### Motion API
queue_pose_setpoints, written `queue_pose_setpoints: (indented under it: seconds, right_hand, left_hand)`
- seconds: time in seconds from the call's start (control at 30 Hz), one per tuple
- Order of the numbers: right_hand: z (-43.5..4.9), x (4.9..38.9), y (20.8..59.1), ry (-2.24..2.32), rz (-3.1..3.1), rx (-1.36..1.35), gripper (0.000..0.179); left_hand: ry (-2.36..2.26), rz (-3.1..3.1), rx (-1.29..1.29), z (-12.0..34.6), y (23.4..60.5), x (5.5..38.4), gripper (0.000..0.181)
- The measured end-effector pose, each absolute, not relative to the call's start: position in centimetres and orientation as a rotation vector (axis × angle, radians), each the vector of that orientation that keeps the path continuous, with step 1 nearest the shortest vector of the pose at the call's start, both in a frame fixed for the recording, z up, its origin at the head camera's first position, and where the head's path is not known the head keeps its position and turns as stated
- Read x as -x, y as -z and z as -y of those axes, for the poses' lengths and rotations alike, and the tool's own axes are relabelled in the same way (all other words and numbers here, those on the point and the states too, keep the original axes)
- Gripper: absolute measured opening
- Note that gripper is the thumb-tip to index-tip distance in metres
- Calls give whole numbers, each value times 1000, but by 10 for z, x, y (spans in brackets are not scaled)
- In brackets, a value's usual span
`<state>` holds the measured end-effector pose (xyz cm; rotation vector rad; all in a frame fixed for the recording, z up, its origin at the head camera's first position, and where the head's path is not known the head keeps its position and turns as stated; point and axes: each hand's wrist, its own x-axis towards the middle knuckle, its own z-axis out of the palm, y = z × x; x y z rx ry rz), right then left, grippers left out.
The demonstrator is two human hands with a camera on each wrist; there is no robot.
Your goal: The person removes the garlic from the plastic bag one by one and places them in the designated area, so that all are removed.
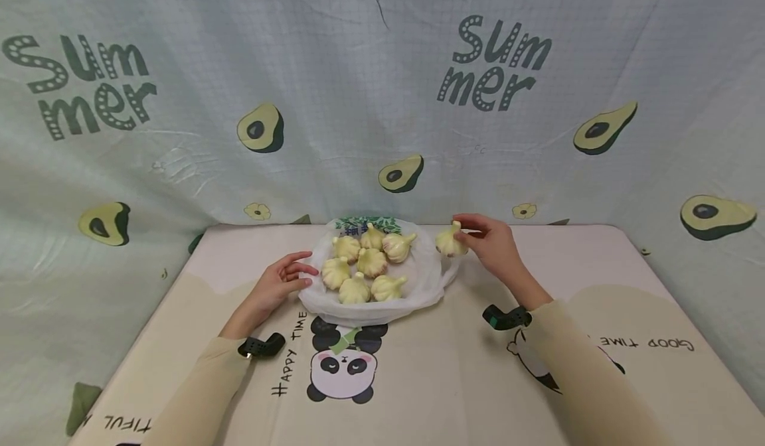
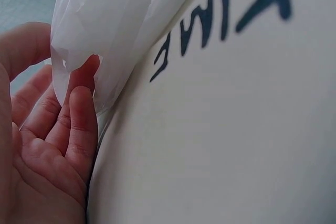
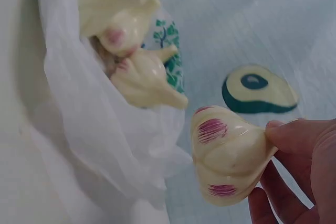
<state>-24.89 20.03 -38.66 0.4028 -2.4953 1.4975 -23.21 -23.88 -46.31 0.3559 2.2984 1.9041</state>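
Pinched by its stem, a garlic bulb (image 1: 449,240) hangs from the fingertips of my right hand (image 1: 491,245), just beyond the right side of a white plastic bag (image 1: 382,312). Purple patches mark this bulb's rounded body in the right wrist view. Several more pale garlic bulbs (image 1: 372,262) lie inside the wide-mouthed bag. My left hand (image 1: 277,290) is at the bag's left side, its loosely bent fingers touching the plastic. In the left wrist view, a fold of the bag (image 2: 121,24) partly covers those fingertips.
The bag rests near the back edge of a table with a pale, panda-printed cover (image 1: 418,379). Behind it hangs a light curtain (image 1: 335,134) printed with avocados and lettering. Green and blue print (image 1: 367,225) shows at the bag's far rim.
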Motion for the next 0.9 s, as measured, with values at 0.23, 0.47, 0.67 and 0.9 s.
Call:
queue_pose_setpoints:
  seconds: [0.23,0.47,0.67,0.9]
  right_hand:
    - [-232,248,395,-1470,2519,-296,35]
    - [-254,245,403,-1436,2556,-207,34]
    - [-263,246,411,-1383,2580,-129,33]
    - [-267,249,421,-1381,2564,-54,32]
  left_hand:
    - [-1901,-2291,-353,238,463,231,59]
    - [-1901,-2283,-402,237,460,231,58]
    - [-1912,-2273,-389,238,459,231,58]
    - [-1901,-2285,-372,239,460,232,57]
